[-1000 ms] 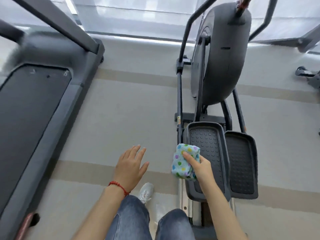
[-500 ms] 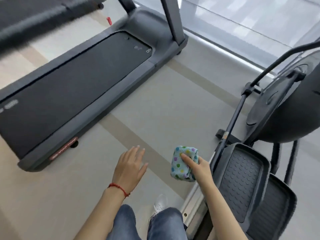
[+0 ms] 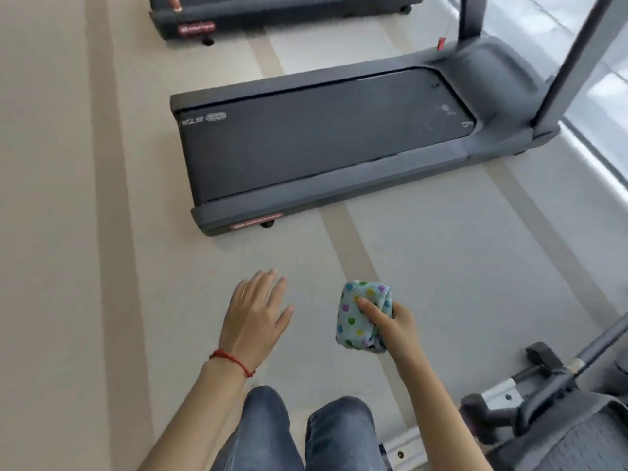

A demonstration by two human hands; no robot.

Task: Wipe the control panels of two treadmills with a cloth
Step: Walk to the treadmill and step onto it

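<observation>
- Progress: no wiping visible at this moment. Neither control panel is in view, so no way to tell from here whether either has been cleaned. My read: approach stage, all or most of the wiping still ahead.
- Cloth (image 3: 364, 316): pale blue with coloured dots, folded into a thick wad, held in the air over the floor (image 3: 458, 266). Touching nothing but the hand.
- Right hand (image 3: 390, 322): closed around the cloth, forefinger laid across its front face, other fingers wrapped behind. Grip looks firm.
- Left hand (image 3: 256, 312): empty, fingers spread loosely, palm down, hovering beside the cloth with a clear gap between. Red cord (image 3: 232, 360) on the wrist.
- Near treadmill (image 3: 323, 144): lies ahead of both hands, well apart from them, belt deck facing the camera. Its uprights (image 3: 574, 59) rise at the right and run out of frame, so the panel must sit above the top edge, unseen.
- Second treadmill (image 3: 272, 15): only its rear end shows at the top, further off.
- Other machine (image 3: 557, 402): different gym gear at lower right, close to the right forearm, not part of the job.
- Left to do, as I judge: walk to the front end of the near treadmill, raise the cloth to the panel, wipe, repeat on the second one.
</observation>
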